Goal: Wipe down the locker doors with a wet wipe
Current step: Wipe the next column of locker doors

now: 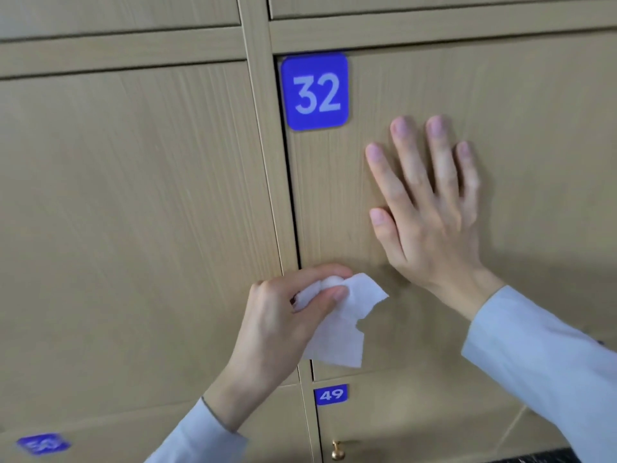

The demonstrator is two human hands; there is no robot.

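A blue square plate [315, 91] with rounded corners, fixed at the upper left corner of a wood-grain locker door [500, 128], reads "32" in pale numerals. A smaller blue plate [331, 394], at the upper left corner of the door below [417, 429], reads "49". A third blue plate [42, 443], on the lower left door, is blurred; its numerals cannot be read with certainty. No other lettering, brand or sign is legible on the lockers.
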